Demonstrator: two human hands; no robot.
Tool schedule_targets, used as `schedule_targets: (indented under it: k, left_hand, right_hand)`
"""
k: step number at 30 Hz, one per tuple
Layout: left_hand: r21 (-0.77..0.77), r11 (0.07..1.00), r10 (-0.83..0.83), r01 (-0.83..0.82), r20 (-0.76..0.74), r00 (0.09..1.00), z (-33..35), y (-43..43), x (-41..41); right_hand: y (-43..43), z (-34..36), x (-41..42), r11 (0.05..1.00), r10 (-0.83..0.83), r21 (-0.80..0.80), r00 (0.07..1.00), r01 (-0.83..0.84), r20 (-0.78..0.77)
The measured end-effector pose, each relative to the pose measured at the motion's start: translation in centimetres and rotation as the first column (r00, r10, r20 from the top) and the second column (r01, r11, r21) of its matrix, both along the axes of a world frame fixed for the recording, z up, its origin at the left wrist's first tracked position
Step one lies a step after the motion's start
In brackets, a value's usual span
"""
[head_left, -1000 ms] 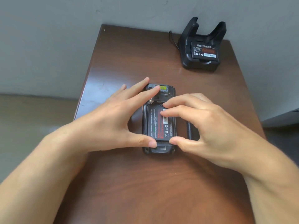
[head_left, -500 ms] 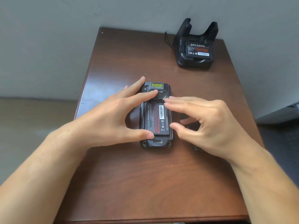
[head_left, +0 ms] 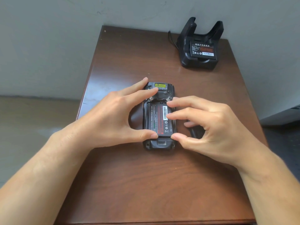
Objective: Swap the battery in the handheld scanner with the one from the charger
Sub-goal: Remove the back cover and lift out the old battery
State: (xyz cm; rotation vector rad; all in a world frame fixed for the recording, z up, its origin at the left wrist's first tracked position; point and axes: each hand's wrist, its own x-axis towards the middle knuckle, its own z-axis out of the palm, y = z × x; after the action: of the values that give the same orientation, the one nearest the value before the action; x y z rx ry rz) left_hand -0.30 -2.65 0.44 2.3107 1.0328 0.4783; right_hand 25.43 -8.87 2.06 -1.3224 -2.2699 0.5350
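Scanner (head_left: 159, 116) lies face down at the middle of the brown counter (head_left: 146, 184), back cover off, battery (head_left: 159, 120) seated in its open bay with the label up. Left hand (head_left: 113, 117) spans the scanner's left side: thumb tip on the battery's lower left corner, index and middle fingers stretched over the top end near the yellow sticker. Right hand (head_left: 207, 125) comes in from the right: thumb tip at the battery's lower right corner, index and middle fingertips resting on the label and upper right edge. Both hands touch the battery without lifting it; battery looks flat in the bay, neither hand closed around it. Charger (head_left: 200, 46) stands at the far right corner of the counter against the wall, a second battery (head_left: 203, 49) in its slot, well apart from the scanner. A dark object (head_left: 194, 132) beside the scanner is mostly hidden under the right palm; cannot tell what it is. Label print too small to read
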Motion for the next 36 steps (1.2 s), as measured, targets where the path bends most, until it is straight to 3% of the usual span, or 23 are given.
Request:
schedule_targets:
  k: [8, 21, 27, 33, 36]
  left_hand:
    - [-0.087, 0.995, -0.043, 0.041, -0.022, 0.999, 0.1, 0.2, -0.3]
    - [-0.083, 0.997, 0.002, 0.002, 0.043, 0.999, 0.3, 0.3, -0.3]
    - [-0.088, 0.996, 0.017, -0.007, 0.107, 0.994, 0.7, 0.2, -0.1]
    - [-0.177, 0.984, 0.045, -0.009, 0.197, 0.979, 1.2, 0.4, -0.4]
    - [-0.134, 0.99, 0.005, 0.031, 0.261, 0.965, 2.1, 0.2, -0.2]
  right_hand:
    - [-0.3, -0.5, -0.2, 0.998, -0.002, 0.07, 1.0, 0.003, -0.01]
    - [-0.3, 0.0, -0.4, 0.993, -0.043, 0.098, 0.988, 0.057, -0.146]
    - [-0.2, 0.1, -0.3, 0.995, -0.002, 0.101, 0.996, 0.011, -0.089]
    - [0.2, -0.6, -1.3, 0.957, -0.043, 0.282, 0.996, 0.063, -0.076]
    - [0.2, -0.4, -1.7, 0.922, -0.097, 0.363, 0.988, 0.135, -0.122]
